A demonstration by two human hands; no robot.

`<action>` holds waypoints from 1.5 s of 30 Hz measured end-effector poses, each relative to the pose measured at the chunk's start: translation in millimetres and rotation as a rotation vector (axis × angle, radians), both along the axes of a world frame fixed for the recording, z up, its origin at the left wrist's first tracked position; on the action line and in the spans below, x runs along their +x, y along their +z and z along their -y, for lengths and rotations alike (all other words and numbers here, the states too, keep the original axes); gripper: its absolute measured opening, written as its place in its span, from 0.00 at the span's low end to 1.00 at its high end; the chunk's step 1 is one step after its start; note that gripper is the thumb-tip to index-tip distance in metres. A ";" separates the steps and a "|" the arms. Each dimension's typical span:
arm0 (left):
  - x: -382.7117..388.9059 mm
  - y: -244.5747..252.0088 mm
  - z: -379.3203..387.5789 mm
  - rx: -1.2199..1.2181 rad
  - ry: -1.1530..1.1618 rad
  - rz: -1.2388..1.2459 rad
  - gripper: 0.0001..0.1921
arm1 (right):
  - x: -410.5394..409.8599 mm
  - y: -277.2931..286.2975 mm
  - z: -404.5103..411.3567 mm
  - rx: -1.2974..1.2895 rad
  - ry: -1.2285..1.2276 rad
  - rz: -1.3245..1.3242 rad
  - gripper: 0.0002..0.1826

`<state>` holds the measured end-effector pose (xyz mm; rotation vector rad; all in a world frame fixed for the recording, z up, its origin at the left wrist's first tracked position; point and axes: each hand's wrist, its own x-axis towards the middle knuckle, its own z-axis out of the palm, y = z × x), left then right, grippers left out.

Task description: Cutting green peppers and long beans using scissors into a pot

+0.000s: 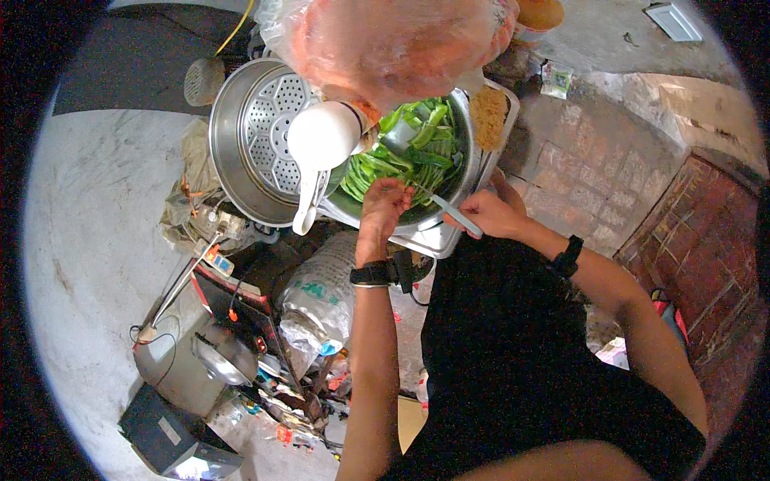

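My right hand grips a small kitchen tool by its pale grey handle, probably a knife. The tool's thin metal end reaches toward the fingertips of my left hand. Those fingers are curled over the near rim of a metal basin; whether they pinch a piece is too small to make out. Inside the basin lie cut green vegetables, some in long thin strips and some in wider pieces that look like green pepper.
A steamer pot with a perforated insert stands left of the basin, with a white ladle over its edge. A filled plastic bag hangs close above. The basin rests on a metal tray. Lower left are a sack and cables.
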<state>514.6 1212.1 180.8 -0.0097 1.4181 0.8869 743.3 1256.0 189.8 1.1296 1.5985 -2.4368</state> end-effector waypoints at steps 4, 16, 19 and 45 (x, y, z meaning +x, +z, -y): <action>16.0 -2.9 -18.5 0.167 0.163 -0.199 0.16 | 2.4 -5.0 -1.3 -0.018 -0.042 0.003 0.29; 16.9 -67.5 -41.5 0.425 -0.833 -1.145 0.25 | 39.3 29.4 -5.6 -0.356 0.031 0.117 0.30; 25.2 -40.3 -41.5 0.446 -0.779 -1.191 0.19 | 50.6 20.7 4.4 -0.359 0.061 0.066 0.29; -8.7 25.0 -8.9 -0.099 -0.085 -0.346 0.10 | 6.3 -11.6 6.3 0.024 0.008 -0.007 0.29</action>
